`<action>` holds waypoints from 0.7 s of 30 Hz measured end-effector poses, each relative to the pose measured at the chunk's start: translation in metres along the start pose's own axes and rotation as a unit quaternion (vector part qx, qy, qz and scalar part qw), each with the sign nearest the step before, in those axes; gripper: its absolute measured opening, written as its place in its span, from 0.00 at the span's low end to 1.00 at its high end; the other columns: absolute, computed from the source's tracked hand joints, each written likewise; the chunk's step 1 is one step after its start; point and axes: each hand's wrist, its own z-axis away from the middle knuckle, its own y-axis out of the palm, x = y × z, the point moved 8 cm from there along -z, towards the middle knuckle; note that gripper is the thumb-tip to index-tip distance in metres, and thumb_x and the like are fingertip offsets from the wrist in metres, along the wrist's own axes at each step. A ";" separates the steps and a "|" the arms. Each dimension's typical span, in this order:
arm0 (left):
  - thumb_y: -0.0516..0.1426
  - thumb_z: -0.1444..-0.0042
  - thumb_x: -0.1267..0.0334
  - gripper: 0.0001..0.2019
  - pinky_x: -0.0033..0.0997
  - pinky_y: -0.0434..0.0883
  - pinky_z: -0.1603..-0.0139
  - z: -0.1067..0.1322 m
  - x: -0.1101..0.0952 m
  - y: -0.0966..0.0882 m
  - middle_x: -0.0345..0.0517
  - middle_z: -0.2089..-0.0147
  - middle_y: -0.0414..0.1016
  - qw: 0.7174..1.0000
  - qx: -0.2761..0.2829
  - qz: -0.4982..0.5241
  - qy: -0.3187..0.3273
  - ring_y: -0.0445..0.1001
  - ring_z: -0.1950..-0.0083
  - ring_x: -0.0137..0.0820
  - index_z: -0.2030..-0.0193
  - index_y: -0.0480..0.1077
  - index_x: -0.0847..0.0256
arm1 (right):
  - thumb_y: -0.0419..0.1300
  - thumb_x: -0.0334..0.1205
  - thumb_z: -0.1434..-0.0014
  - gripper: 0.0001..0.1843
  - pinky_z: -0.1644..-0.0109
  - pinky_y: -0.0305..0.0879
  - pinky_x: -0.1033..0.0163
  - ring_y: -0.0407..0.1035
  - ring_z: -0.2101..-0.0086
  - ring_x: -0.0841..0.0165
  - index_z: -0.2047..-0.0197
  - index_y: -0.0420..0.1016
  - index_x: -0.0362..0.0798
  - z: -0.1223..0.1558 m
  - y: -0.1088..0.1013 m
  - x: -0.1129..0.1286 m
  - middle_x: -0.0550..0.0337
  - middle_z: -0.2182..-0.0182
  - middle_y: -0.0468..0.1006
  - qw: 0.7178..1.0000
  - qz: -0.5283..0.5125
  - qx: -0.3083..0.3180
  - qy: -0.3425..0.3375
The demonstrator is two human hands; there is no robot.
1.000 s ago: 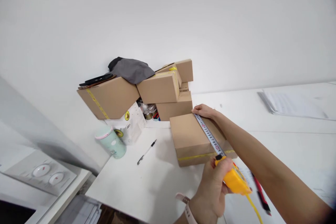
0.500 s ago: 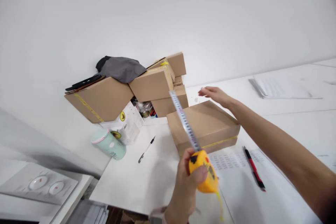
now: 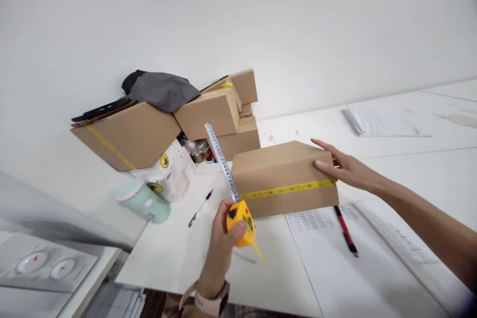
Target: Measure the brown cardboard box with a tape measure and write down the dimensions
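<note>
My left hand [image 3: 223,231] is wrapped round a yellow tape measure [image 3: 244,223], its thumb on the case. The metal blade [image 3: 223,164] sticks out, pointing up and away, left of a closed cardboard box [image 3: 283,174]. A yellow strap hangs from the case. My right hand [image 3: 337,164] grips the right end of this box, thumb on the near side and fingers over the far edge. Yellow printed tape [image 3: 288,190] runs along the box's near side. A red and black pen [image 3: 346,233] lies on a printed sheet [image 3: 316,248] in front of the box.
Stacked cardboard boxes [image 3: 208,114] stand at the back left, a grey cloth [image 3: 162,92] on top. Near them are a mint-green cylindrical container [image 3: 145,202], a white avocado-print box [image 3: 175,169] and a black and clear pen [image 3: 200,207]. Papers [image 3: 383,121] lie at the back right.
My right hand has come down onto the box and taken hold of its right end. The box has turned, its taped side now facing me more. My left hand has moved left with the tape measure.
</note>
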 end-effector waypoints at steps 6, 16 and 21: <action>0.68 0.53 0.51 0.23 0.32 0.75 0.61 -0.041 -0.048 0.001 0.43 0.61 0.74 0.999 0.009 -0.032 0.026 0.76 0.63 0.34 0.55 0.68 0.60 | 0.54 0.69 0.41 0.29 0.58 0.71 0.51 0.74 0.60 0.54 0.56 0.77 0.51 -0.032 -0.018 0.043 0.51 0.60 0.80 0.991 0.089 -0.094 0.030; 0.71 0.59 0.49 0.32 0.33 0.72 0.65 0.027 0.013 0.066 0.44 0.63 0.72 0.989 0.115 0.028 -0.087 0.72 0.66 0.33 0.49 0.68 0.58 | 0.44 0.41 0.34 0.20 0.45 0.62 0.47 0.72 0.53 0.55 0.52 0.77 0.52 -0.050 0.010 0.088 0.53 0.54 0.81 0.947 0.207 -0.116 -0.217; 0.72 0.58 0.49 0.29 0.32 0.70 0.61 0.035 0.050 0.085 0.45 0.62 0.72 0.974 0.146 0.067 -0.159 0.70 0.65 0.30 0.53 0.69 0.61 | 0.43 0.35 0.34 0.22 0.49 0.61 0.50 0.70 0.53 0.55 0.45 0.74 0.51 -0.034 0.018 0.102 0.49 0.54 0.79 0.903 0.318 -0.119 -0.263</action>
